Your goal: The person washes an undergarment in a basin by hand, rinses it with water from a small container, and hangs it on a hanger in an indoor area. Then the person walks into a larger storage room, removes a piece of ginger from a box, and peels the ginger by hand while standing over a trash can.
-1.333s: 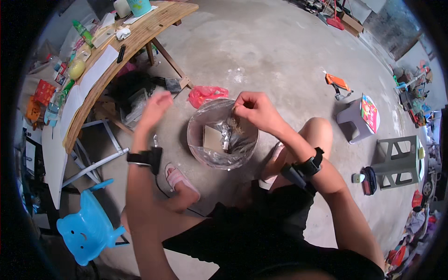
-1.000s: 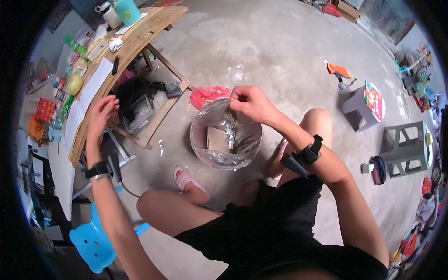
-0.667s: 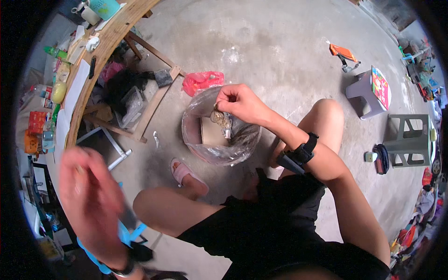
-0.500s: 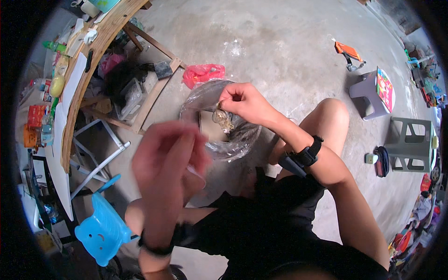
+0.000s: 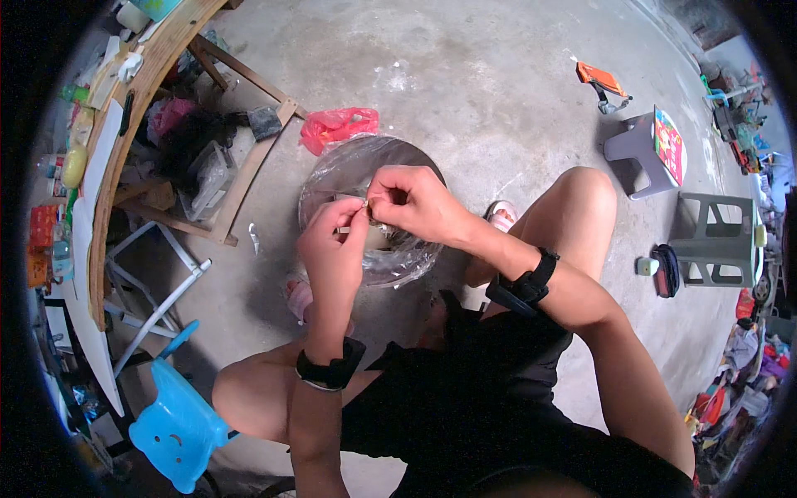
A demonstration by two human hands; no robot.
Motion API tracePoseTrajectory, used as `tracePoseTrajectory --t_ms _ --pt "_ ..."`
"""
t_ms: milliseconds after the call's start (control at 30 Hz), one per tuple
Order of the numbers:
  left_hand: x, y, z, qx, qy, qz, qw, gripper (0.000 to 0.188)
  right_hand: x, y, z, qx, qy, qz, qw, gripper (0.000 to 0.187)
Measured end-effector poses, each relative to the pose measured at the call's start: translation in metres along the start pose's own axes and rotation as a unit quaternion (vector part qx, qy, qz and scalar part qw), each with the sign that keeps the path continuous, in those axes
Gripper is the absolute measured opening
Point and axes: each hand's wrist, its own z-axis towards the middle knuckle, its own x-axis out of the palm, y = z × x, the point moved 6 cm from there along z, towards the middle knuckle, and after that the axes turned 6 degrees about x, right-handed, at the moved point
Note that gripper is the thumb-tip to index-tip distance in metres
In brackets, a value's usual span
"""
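Observation:
Above a round bin lined with clear plastic [image 5: 314,199], my two hands meet at the fingertips. My right hand [image 5: 423,203] is closed in a pinch on a small brownish clump with dry, root-like strands [image 5: 385,233], mostly hidden under its fingers. Just to its left, my left hand [image 5: 330,242] pinches at the upper end of the clump; whatever sits between its thumb and finger is too small to make out. Part of a pale, flat piece shows inside the bin, below the hands.
A red plastic bag [image 5: 339,129] lies beyond the bin. To the left stand a wooden workbench [image 5: 154,104], a white metal frame [image 5: 166,286] and a blue chair [image 5: 178,423]. On the right are a small stool [image 5: 643,153], a grey stool [image 5: 718,241] and an orange item [image 5: 599,79].
My left hand, blurred and nearer before, has moved forward to the right hand's fingertips. The right hand keeps its pinch on the clump. The whole view has shifted slightly.

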Motion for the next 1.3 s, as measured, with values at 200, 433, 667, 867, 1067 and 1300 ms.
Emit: tracePoseTrajectory --t_ms 200,433,667,867,1067,1300 --pt "-0.003 -0.005 -0.004 0.091 -0.006 0.046 0.995 0.009 0.01 -0.002 0.004 -0.017 0.023 -0.028 0.999 0.007" --pt "-0.003 -0.01 -0.009 0.153 -0.026 0.097 0.983 0.008 0.019 -0.014 0.005 0.039 0.011 -0.004 0.999 0.009" --pt "0.007 -0.007 -0.014 0.167 0.0 0.158 0.973 0.01 0.02 -0.046 0.005 0.137 -0.002 0.092 0.986 0.012" --pt "0.007 -0.003 -0.014 0.159 0.007 0.116 0.98 0.008 0.023 -0.062 -0.002 0.254 0.005 0.181 0.95 0.009" --pt "0.004 0.005 -0.011 0.125 0.012 0.1 0.987 0.011 0.021 -0.057 0.003 0.163 -0.018 0.139 0.977 0.017" --pt "-0.009 0.022 -0.008 0.075 -0.052 0.086 0.992 0.009 0.006 -0.066 0.004 0.173 -0.138 0.105 0.97 0.02"
